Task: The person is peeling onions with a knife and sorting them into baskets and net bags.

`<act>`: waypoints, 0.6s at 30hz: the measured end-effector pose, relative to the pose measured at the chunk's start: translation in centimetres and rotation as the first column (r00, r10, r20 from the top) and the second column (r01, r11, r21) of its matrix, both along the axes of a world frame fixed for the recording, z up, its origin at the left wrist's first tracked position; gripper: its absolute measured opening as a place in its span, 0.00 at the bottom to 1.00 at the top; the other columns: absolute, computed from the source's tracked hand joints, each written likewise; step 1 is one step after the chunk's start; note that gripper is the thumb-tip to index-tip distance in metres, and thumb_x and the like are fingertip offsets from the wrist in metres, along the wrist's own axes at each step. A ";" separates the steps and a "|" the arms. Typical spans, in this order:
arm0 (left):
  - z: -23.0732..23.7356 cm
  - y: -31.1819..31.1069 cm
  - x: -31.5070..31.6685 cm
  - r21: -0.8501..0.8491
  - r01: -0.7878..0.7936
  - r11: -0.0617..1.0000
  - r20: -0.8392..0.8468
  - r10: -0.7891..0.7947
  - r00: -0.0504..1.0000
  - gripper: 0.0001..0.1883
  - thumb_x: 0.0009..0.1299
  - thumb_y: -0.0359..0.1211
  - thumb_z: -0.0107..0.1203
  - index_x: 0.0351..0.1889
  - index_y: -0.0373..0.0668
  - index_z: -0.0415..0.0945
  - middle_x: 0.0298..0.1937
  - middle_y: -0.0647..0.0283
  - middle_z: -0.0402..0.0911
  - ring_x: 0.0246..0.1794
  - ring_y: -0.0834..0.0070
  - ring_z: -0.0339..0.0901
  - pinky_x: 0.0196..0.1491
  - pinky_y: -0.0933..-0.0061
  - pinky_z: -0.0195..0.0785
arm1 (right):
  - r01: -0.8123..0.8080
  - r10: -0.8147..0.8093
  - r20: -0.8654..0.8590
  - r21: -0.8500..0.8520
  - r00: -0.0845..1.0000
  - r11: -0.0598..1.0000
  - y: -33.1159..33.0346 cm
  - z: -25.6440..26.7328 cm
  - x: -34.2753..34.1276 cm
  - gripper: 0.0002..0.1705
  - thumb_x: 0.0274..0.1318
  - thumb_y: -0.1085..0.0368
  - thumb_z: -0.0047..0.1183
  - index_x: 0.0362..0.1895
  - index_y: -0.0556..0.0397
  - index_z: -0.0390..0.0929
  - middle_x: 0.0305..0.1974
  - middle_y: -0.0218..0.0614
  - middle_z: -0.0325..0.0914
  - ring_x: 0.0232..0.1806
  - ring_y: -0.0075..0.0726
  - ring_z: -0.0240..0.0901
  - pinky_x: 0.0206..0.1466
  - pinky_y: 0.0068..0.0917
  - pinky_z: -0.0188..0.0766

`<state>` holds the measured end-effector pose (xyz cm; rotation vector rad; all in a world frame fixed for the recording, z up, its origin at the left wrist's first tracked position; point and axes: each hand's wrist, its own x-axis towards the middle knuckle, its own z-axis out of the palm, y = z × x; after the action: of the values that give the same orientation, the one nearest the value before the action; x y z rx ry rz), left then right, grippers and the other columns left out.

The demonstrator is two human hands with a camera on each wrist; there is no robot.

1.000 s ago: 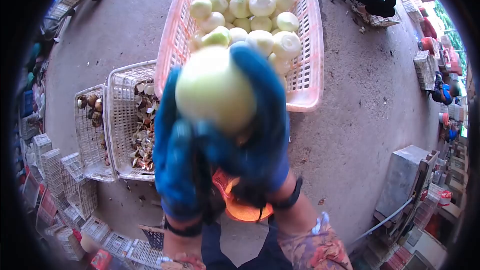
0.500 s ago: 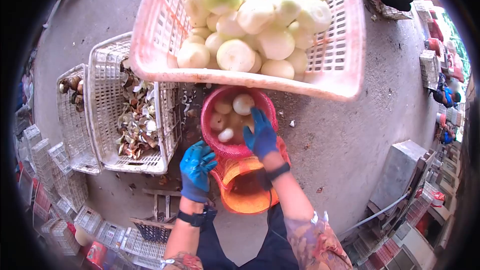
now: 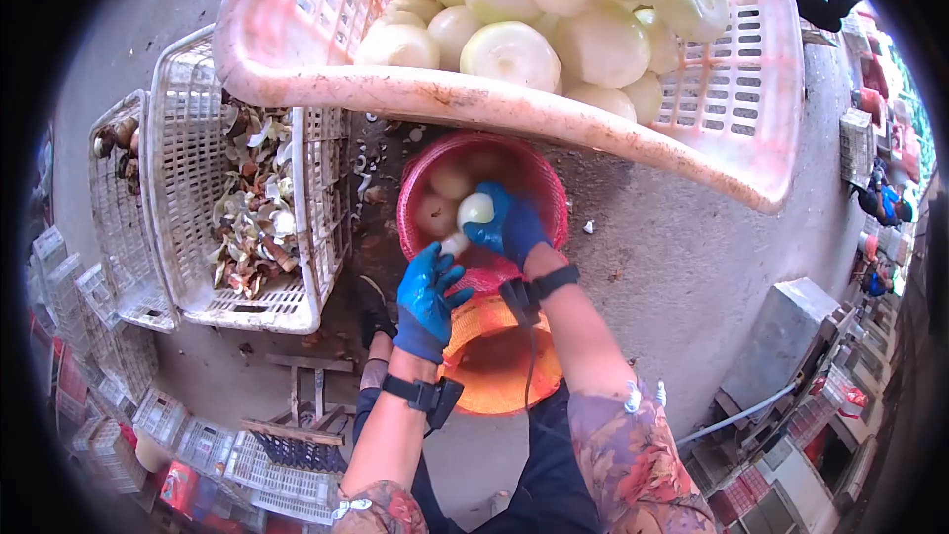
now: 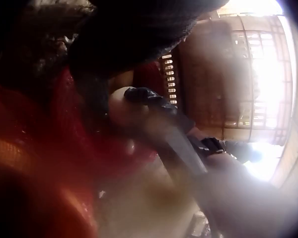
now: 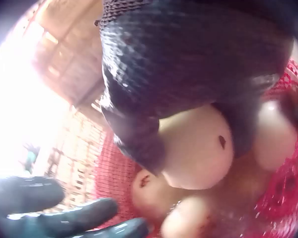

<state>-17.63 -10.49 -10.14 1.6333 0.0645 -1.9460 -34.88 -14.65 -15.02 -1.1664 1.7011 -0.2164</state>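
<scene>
Far L, a narrow white crate (image 3: 150,317) w/ a few brown, unpeeled onions (image 3: 121,135) at its far end. Next to it, a wider white crate (image 3: 247,316) w/ skins & scraps (image 3: 262,227).

Then L hand (image 3: 425,292), blue-gloved, at the near-L edge of the pink mesh-lined basin (image 3: 411,176): fingers extended & apart, holding nothing, near the held onion but apart from it. In the basin, more peeled onions (image 3: 435,216), prob. sitting in murky liquid.

Over the basin, the peeled onion (image 3: 476,209), gripped by R hand (image 3: 512,222), also gloved: fingers & thumb curled round its side, grip narrowed to its width. Orange bucket (image 3: 499,403) on the near side; on the far side, a big pink crate (image 3: 474,94) piled w/ peeled onions (image 3: 509,54).

Handling: prob. light, firm, slick when wet; outer layer may bruise or slip under hard fingertips. Best hold = round the widest part, fingers opp. thumb, palm behind, mod. squeeze.
</scene>
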 end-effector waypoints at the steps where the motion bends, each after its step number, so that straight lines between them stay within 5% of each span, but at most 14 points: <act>1: 0.0 -0.5 -0.8 -0.001 -0.072 0.997 -0.029 0.072 0.997 0.22 0.72 0.47 0.50 0.58 0.46 0.72 0.49 0.60 0.77 0.40 0.67 0.77 0.47 0.62 0.75 | 0.147 -0.118 0.206 -0.128 0.971 0.981 1.5 -1.0 0.1 0.32 0.47 0.55 0.64 0.58 0.48 0.70 0.50 0.44 0.77 0.50 0.50 0.76 0.54 0.40 0.74; 3: -1.1 -1.7 -1.2 0.028 -0.112 0.993 -0.191 0.115 0.975 0.23 0.70 0.49 0.53 0.56 0.47 0.73 0.49 0.59 0.78 0.42 0.64 0.78 0.45 0.56 0.75 | 0.266 -0.230 0.635 0.041 0.738 0.963 3.3 -0.4 1.6 0.39 0.48 0.52 0.67 0.61 0.53 0.66 0.54 0.40 0.73 0.55 0.32 0.71 0.54 0.33 0.74; 5: -3.7 -2.3 -0.1 0.175 -0.165 0.971 -0.437 0.226 0.871 0.23 0.68 0.50 0.55 0.53 0.46 0.74 0.46 0.58 0.79 0.40 0.65 0.78 0.41 0.54 0.76 | 0.287 -0.266 0.545 0.049 0.795 0.957 4.3 1.6 3.1 0.37 0.52 0.54 0.65 0.63 0.54 0.66 0.52 0.38 0.76 0.51 0.27 0.73 0.53 0.29 0.75; 11: -3.3 -1.6 -0.8 0.084 -0.217 0.973 -0.262 0.232 0.937 0.19 0.66 0.45 0.60 0.48 0.46 0.76 0.44 0.59 0.80 0.42 0.65 0.80 0.37 0.54 0.79 | 0.135 -0.054 0.371 -0.196 0.927 0.971 4.6 0.0 0.1 0.30 0.59 0.58 0.59 0.64 0.51 0.67 0.47 0.39 0.81 0.45 0.31 0.79 0.46 0.27 0.76; 12: -3.5 -1.7 -1.1 0.045 -0.240 0.970 -0.242 0.243 0.939 0.18 0.66 0.44 0.61 0.48 0.46 0.77 0.45 0.60 0.80 0.42 0.66 0.80 0.36 0.54 0.79 | 0.038 -0.028 0.083 -0.125 0.996 0.991 3.6 1.7 -0.6 0.22 0.57 0.56 0.54 0.56 0.44 0.75 0.49 0.46 0.80 0.50 0.52 0.77 0.50 0.42 0.74; 13: -3.6 -1.7 -1.6 -0.017 -0.209 0.978 -0.147 0.205 0.968 0.17 0.65 0.43 0.62 0.47 0.46 0.77 0.44 0.61 0.80 0.42 0.67 0.80 0.38 0.56 0.79 | -0.055 0.026 -0.153 -0.188 0.988 0.981 3.2 1.6 -0.7 0.22 0.57 0.59 0.54 0.57 0.44 0.75 0.52 0.45 0.77 0.52 0.51 0.75 0.50 0.43 0.74; 15: -4.3 -1.7 -2.5 -0.130 -0.129 0.983 0.053 0.137 0.989 0.16 0.64 0.40 0.64 0.47 0.46 0.77 0.44 0.63 0.80 0.41 0.69 0.79 0.40 0.60 0.78 | -0.270 0.079 -0.597 -0.239 0.799 0.933 3.1 0.0 -1.4 0.22 0.57 0.63 0.52 0.58 0.43 0.74 0.58 0.44 0.72 0.56 0.49 0.71 0.50 0.43 0.73; 17: -5.9 -1.5 -4.3 -0.326 0.177 0.929 0.422 -0.024 0.906 0.24 0.58 0.36 0.70 0.50 0.40 0.75 0.44 0.62 0.79 0.39 0.72 0.76 0.46 0.71 0.73 | -0.416 0.291 -0.713 -0.001 0.638 0.909 3.8 -2.8 -1.0 0.23 0.54 0.61 0.52 0.57 0.40 0.73 0.58 0.43 0.70 0.59 0.48 0.68 0.52 0.45 0.71; 18: -6.9 -1.0 -4.9 -0.338 0.375 0.863 0.561 -0.135 0.816 0.27 0.57 0.37 0.71 0.52 0.38 0.74 0.45 0.58 0.79 0.42 0.68 0.77 0.47 0.67 0.73 | -0.472 0.397 -0.742 0.123 0.541 0.873 3.4 -3.2 -0.6 0.24 0.53 0.59 0.52 0.57 0.39 0.73 0.58 0.42 0.70 0.60 0.48 0.66 0.53 0.47 0.70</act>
<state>-22.51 -11.53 -17.05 1.8536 -0.8021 -1.4699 -35.49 -11.21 -18.24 -1.8874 2.0142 0.6121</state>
